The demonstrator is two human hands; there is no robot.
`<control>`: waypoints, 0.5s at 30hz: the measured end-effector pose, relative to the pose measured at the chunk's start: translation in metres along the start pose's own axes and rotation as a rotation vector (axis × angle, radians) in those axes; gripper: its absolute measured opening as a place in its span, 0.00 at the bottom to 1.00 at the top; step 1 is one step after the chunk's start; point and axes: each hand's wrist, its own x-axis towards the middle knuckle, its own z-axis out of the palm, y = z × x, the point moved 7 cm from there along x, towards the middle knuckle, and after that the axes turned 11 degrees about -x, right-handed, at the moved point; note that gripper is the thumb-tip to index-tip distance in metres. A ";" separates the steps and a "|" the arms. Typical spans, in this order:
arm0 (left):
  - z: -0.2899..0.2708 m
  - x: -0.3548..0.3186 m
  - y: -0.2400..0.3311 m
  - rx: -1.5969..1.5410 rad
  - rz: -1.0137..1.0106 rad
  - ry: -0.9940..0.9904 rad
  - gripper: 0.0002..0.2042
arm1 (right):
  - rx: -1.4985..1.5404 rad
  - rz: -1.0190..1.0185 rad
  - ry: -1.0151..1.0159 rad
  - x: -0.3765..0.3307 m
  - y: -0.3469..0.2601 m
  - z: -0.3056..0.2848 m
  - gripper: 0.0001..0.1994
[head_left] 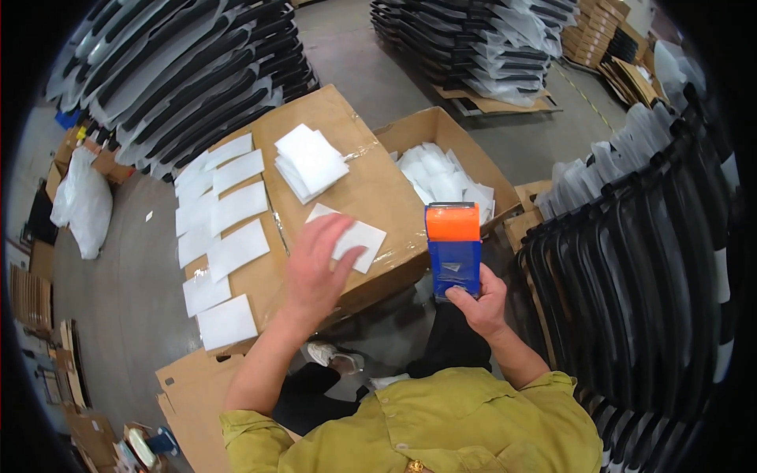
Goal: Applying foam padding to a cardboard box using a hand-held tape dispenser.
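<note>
My right hand [483,303] grips a blue and orange tape dispenser [455,256], holding it up beside the right edge of a large cardboard box. On the box top [359,181], my left hand [317,256] reaches over a single white foam sheet [364,240]. Its fingers and thumb are apart, and part of the sheet is hidden beneath them. Farther back lies a loose stack of white sheets [311,162]. More white sheets [239,246] are laid in overlapping rows along the box's left side.
Behind the dispenser, an open carton [493,169] holds many loose white sheets [434,173]. Tall stacks of black parts wrapped in clear film stand at the back left [189,79], at the back [465,39] and on the right [631,260]. Flat cardboard [189,394] lies at lower left.
</note>
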 end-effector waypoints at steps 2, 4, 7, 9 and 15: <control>-0.008 -0.001 0.039 -0.128 0.147 -0.001 0.18 | 0.026 0.009 -0.043 -0.001 -0.003 0.006 0.13; -0.007 -0.007 0.059 -0.115 0.215 0.010 0.15 | 0.056 0.019 -0.087 0.000 -0.004 0.012 0.13; 0.006 -0.014 0.089 -0.093 0.342 0.010 0.12 | 0.095 0.072 -0.143 0.000 -0.008 0.014 0.13; 0.025 -0.019 0.095 -0.152 0.354 -0.038 0.13 | 0.114 0.107 -0.153 0.001 -0.013 0.012 0.14; 0.058 -0.008 0.095 -0.243 0.114 -0.124 0.19 | -0.077 0.139 -0.232 -0.012 -0.020 -0.004 0.18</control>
